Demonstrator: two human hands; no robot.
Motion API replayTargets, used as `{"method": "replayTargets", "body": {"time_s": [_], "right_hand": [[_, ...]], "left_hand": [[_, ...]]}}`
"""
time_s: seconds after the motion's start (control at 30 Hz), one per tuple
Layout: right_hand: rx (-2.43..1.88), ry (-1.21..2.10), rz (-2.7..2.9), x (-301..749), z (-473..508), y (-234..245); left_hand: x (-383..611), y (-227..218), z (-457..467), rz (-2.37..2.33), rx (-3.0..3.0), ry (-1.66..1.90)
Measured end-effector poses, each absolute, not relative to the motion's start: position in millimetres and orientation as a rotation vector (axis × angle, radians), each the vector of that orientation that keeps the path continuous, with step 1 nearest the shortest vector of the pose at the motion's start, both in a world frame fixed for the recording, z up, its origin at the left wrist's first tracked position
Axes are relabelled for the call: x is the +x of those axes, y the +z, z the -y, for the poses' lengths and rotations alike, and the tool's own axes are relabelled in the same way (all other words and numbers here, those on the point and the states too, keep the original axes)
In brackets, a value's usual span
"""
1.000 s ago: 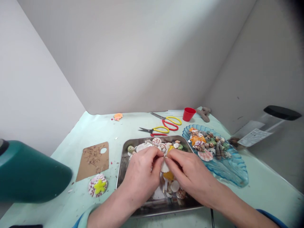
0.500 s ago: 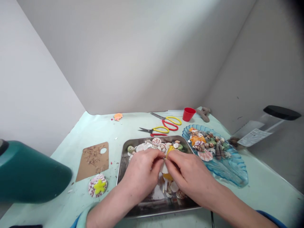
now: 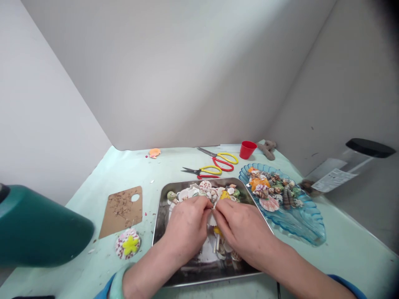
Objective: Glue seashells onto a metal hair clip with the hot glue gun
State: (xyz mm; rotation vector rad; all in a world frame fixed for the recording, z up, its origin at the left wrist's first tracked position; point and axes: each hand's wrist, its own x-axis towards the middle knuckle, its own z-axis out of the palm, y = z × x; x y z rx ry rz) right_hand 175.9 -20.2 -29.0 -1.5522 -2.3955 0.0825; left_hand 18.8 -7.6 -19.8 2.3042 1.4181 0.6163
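My left hand (image 3: 190, 222) and my right hand (image 3: 240, 224) meet over a metal tray (image 3: 187, 280), thumbs and fingertips pinched close together. Whatever they pinch is small and mostly hidden by the fingers. A whitish piece (image 3: 211, 219) shows just under the fingertips; I cannot tell whether it is held or lies below. Behind the hands, the tray has a pile of seashells (image 3: 183, 194), with a yellow piece (image 3: 225, 195) among them. Thin pale sticks (image 3: 216, 244) and more shells lie beneath my right hand.
A blue dish (image 3: 307, 226) of shells stands right, near a clear jar (image 3: 336, 176). Two pairs of scissors (image 3: 211, 170) (image 3: 222, 158) and a red cup (image 3: 248, 150) sit behind. Left are a brown card (image 3: 120, 211), a decorated shell disc (image 3: 128, 243) and a green bottle (image 3: 46, 226).
My left hand has shifted slightly left and my right hand has turned a little, its fingertips lower and nearer. Both remain pinched over the tray.
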Motion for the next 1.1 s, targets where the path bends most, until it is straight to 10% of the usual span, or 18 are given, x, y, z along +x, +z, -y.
{"method": "replayTargets", "body": {"time_s": [1.1], "right_hand": [[-1.442,0.294,2.169,178.3,19.2,-31.0]], "left_hand": [[19.8,-25.2,8.2,-1.35,2.422,0.781]]}}
